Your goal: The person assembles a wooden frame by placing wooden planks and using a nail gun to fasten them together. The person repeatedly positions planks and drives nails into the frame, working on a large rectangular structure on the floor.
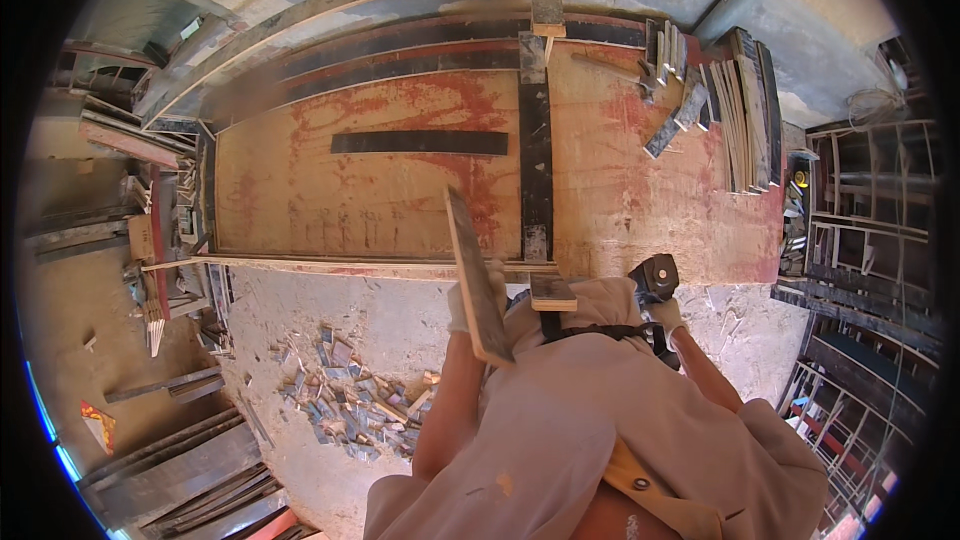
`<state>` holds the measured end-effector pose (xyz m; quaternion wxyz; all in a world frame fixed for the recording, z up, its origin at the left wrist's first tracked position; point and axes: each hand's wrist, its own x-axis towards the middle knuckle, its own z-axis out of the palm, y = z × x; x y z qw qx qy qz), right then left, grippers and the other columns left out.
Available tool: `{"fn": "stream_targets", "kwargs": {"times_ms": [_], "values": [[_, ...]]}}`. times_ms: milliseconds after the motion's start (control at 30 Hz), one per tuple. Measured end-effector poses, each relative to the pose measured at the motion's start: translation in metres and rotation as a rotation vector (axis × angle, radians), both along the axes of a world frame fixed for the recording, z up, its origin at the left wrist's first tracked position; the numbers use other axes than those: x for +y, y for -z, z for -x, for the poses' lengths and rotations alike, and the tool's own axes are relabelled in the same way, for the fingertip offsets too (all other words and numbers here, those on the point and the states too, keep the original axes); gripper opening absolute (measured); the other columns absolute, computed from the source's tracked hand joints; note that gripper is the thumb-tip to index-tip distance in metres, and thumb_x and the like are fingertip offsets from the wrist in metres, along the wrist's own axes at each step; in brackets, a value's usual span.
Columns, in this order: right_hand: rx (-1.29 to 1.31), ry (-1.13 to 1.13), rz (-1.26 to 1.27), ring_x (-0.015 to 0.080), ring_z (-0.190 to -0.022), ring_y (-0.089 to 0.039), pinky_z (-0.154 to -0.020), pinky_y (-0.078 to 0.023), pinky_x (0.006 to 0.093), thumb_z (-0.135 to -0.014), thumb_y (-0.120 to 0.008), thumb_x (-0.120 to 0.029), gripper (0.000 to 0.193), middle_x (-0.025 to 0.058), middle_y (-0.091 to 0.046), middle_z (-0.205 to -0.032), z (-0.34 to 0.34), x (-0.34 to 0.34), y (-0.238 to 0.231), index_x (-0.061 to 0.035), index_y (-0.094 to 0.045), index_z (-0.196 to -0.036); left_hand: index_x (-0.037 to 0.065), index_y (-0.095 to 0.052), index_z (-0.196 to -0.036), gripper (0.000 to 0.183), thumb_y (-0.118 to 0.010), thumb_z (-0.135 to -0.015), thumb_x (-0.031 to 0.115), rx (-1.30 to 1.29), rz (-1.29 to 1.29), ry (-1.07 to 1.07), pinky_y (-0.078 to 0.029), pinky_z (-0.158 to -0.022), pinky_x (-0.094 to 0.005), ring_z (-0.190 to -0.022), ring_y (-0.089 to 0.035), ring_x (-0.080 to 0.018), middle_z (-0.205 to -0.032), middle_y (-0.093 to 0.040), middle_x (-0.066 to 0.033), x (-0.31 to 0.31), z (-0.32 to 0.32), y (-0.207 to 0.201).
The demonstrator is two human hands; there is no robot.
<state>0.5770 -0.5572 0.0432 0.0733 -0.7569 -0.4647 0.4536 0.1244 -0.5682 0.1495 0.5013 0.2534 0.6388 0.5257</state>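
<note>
My gloved left hand (458,308) is closed around a narrow plywood strip (474,285), tilted up with its far end over the wooden panel (370,205). On the right, beside my waist, my gloved right hand (664,314) grips a black power tool (655,278); its exact kind is hard to tell. A dark-faced plywood piece (552,286) sticks out toward me at the bench's near edge, between the two hands. Farther off, a black strip (420,143) lies flat on the red-stained panel, and a long black strip (536,150) crosses the bench.
Wooden strips (745,110) are stacked at the back right of the bench, near short offcuts (685,110) and a hammer-like tool (610,66). Scraps (360,395) litter the floor at my left. Boards (185,460) lie at lower left; metal racks (870,210) stand right.
</note>
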Motion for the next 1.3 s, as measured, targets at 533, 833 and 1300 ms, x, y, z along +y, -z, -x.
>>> {"fn": "stream_targets", "kwargs": {"times_ms": [533, 833, 1300], "values": [[-0.112, 0.045, 0.188, 0.0187, -0.071, -0.07, -0.062, -0.054, 0.0352, -0.071, -0.081, -0.018, 0.025, 0.0101, -0.074, -0.081, 0.009, 0.008, 0.006, 0.0022, -0.074, -0.085, 0.008, -0.069, -0.124, 0.054, -0.058, -0.074, -0.009, 0.988, -0.402, 1.423, -0.029, -0.124, -0.0504, -0.145, -0.04, -0.0386, -0.149, -0.054, -0.0109, 0.124, 0.035, -0.112], [0.055, 0.237, 0.177, 0.0284, -0.087, -0.076, -0.069, -0.055, 0.0413, -0.08, -0.068, -0.026, 0.037, 0.0223, -0.075, -0.083, 0.032, -0.001, -0.059, 0.0065, -0.075, -0.096, 0.005, -0.064, -0.116, 0.027, -0.065, -0.089, 0.001, 0.343, -0.475, 0.487, -0.054, -0.094, -0.039, -0.103, -0.068, -0.0247, -0.112, -0.072, -0.0102, 0.175, 0.148, -0.123], [0.002, 0.175, 0.024, 0.0311, -0.098, -0.075, -0.076, -0.056, 0.0407, -0.077, -0.075, -0.03, 0.039, 0.0215, -0.077, -0.092, 0.041, -0.002, -0.045, 0.0031, -0.075, -0.098, -0.003, -0.042, -0.152, 0.061, -0.061, -0.102, 0.025, 0.648, -0.314, 0.318, -0.045, -0.109, -0.0409, -0.136, -0.054, -0.0382, -0.146, -0.056, -0.0262, 0.297, -0.046, -0.181]]}}
